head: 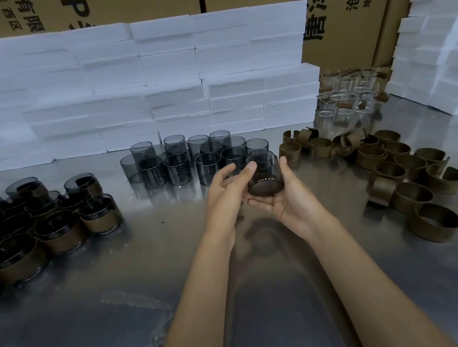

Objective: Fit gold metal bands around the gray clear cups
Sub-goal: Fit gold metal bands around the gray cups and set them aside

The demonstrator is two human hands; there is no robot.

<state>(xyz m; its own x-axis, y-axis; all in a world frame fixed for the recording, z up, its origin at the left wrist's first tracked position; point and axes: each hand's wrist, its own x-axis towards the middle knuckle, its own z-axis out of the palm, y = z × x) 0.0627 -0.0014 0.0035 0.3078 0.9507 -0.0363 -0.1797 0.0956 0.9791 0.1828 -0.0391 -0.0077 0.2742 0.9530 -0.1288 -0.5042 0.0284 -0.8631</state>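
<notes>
A shiny metal counter (179, 305) fills the lower part of the view. Behind it stand tall cardboard boxes (125, 3) printed with dark characters, and in front of them a wall of stacked white foam blocks (155, 79), with a second foam stack (439, 38) at the far right.

On the counter's left lies a crowd of gray cups already wearing gold bands (43, 218), packed close together. At the back middle, just before the foam, stands a cluster of bare gray cups (192, 157), upright and touching one another. To the right, a spread of loose gold bands (390, 162) runs from the back toward the near right edge, some upright, some tipped. Behind those bands, a group of colourless clear cups (347, 96) sits by the boxes.

Two bare forearms reach in from the bottom. The right hand (286, 195) lies palm up, fingers curled under and around one gray cup (264, 173), held above the counter just in front of the bare cluster and tilted with its base toward the camera. A gold band (266, 187) sits around the cup's base end. The left hand (224, 193) meets it from the left, thumb tip pressed on the cup's upper wall, fingers loosely bent beside it.
</notes>
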